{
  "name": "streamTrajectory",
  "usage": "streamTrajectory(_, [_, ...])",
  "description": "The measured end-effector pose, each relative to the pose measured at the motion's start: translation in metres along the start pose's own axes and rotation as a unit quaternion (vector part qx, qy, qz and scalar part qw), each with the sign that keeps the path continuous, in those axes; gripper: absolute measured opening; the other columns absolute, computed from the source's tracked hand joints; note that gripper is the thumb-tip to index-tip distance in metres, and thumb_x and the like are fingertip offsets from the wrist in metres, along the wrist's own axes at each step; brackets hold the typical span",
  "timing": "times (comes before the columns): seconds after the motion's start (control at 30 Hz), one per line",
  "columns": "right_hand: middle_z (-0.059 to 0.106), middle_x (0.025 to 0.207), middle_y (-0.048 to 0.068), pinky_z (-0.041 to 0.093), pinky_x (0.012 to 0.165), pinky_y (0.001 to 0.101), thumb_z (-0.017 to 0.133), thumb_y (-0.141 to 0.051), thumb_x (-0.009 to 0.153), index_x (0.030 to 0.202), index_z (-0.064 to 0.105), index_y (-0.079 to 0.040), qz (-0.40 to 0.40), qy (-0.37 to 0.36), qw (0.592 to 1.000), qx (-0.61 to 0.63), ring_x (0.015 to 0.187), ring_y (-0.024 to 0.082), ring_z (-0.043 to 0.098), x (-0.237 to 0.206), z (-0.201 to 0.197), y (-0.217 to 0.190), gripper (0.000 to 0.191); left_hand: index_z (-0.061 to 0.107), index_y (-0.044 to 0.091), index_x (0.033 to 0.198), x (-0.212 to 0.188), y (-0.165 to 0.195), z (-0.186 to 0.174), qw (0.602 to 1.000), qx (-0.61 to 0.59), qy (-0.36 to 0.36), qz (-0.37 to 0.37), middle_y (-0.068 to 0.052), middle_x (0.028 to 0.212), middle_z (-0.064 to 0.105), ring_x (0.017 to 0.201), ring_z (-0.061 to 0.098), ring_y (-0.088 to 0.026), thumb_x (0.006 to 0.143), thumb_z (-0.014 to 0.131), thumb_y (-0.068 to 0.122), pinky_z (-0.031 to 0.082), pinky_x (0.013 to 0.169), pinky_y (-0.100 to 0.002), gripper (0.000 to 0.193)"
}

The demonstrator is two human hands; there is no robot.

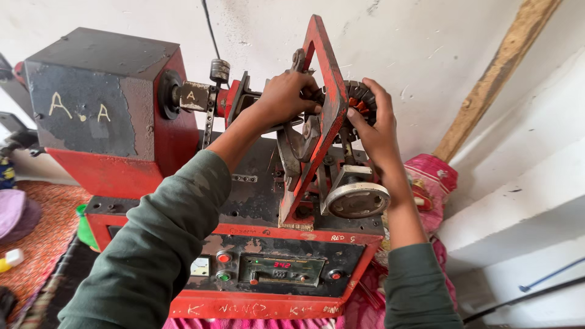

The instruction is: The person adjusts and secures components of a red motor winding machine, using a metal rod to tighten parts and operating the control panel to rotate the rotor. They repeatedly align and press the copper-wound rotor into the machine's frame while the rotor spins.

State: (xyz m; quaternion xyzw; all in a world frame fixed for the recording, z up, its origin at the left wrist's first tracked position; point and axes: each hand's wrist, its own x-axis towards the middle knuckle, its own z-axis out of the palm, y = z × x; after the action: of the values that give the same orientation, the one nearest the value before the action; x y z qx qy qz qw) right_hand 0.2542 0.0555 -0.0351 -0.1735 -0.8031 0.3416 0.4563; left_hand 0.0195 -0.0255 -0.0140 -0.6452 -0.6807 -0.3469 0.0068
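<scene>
Soft even daylight, sharp focus, mild wide-angle edge distortion.

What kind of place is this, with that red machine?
Probably a small repair workshop, perhaps for winding motor coils. A worn red machine with a control panel stands by a rough wall, and both hands work a round toothed metal core on its spindle.

The machine (152, 140) is metal with chipped, matt red and black paint. The handwheel (355, 200) is bare dull metal. The sleeves (152, 256) are soft green cloth.

Both hands raised, left hand (286, 97) and right hand (376, 131) (fingers curled).
</scene>
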Motion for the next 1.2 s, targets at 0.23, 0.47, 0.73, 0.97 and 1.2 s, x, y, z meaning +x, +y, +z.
streamTrajectory(0.23, [0.049, 0.131, 0.013, 0.043, 0.106, 0.045, 0.084, -0.038, 0.093, 0.143, 0.05, -0.011, -0.075, 0.111, 0.986, -0.098, 0.126, 0.031, 0.046, 0.002, 0.033, -0.005, 0.066, 0.076, 0.01, 0.098, -0.009, 0.005, -0.017, 1.0, -0.007, 0.007, -0.002, -0.005, 0.092, 0.077, 0.088, 0.073, -0.023, 0.072, 0.086, 0.024, 0.055, 0.079, -0.039, 0.031])
streamTrajectory(0.47, [0.048, 0.136, 0.012, 0.038, 0.111, 0.0463, 0.076, -0.04, 0.101, 0.145, 0.051, -0.012, -0.078, 0.097, 0.989, -0.074, 0.129, 0.032, 0.044, 0.004, 0.035, 0.001, 0.057, 0.076, 0.004, 0.108, -0.017, -0.002, -0.026, 0.994, -0.066, 0.049, 0.078, -0.013, 0.098, 0.076, 0.088, 0.074, -0.025, 0.086, 0.076, 0.013, 0.057, 0.081, -0.037, 0.024])
streamTrajectory(0.73, [0.053, 0.135, 0.011, 0.038, 0.112, 0.0475, 0.063, -0.039, 0.108, 0.139, 0.058, -0.012, -0.063, 0.11, 0.992, -0.023, 0.129, 0.03, 0.046, 0.011, 0.04, -0.004, 0.042, 0.071, -0.001, 0.115, -0.017, -0.001, -0.031, 0.989, -0.108, 0.054, 0.091, -0.016, 0.108, 0.076, 0.099, 0.075, -0.027, 0.089, 0.068, 0.007, 0.058, 0.092, -0.038, 0.027])
streamTrajectory(0.97, [0.05, 0.135, 0.012, 0.035, 0.112, 0.0499, 0.058, -0.041, 0.109, 0.139, 0.058, -0.012, -0.052, 0.118, 0.991, -0.018, 0.129, 0.031, 0.042, 0.017, 0.04, 0.005, 0.042, 0.069, -0.003, 0.119, -0.02, 0.019, -0.039, 0.99, -0.079, 0.057, 0.102, -0.02, 0.116, 0.074, 0.109, 0.072, -0.031, 0.092, 0.066, 0.006, 0.054, 0.099, -0.04, 0.028])
streamTrajectory(1.2, [0.051, 0.136, 0.01, 0.039, 0.108, 0.0465, 0.053, -0.041, 0.111, 0.139, 0.061, -0.013, -0.045, 0.132, 0.99, 0.023, 0.128, 0.026, 0.043, 0.023, 0.039, 0.018, 0.04, 0.065, -0.007, 0.117, -0.02, 0.028, -0.039, 0.997, -0.044, 0.035, 0.054, -0.021, 0.112, 0.072, 0.101, 0.07, -0.031, 0.099, 0.058, 0.009, 0.053, 0.095, -0.043, 0.026])
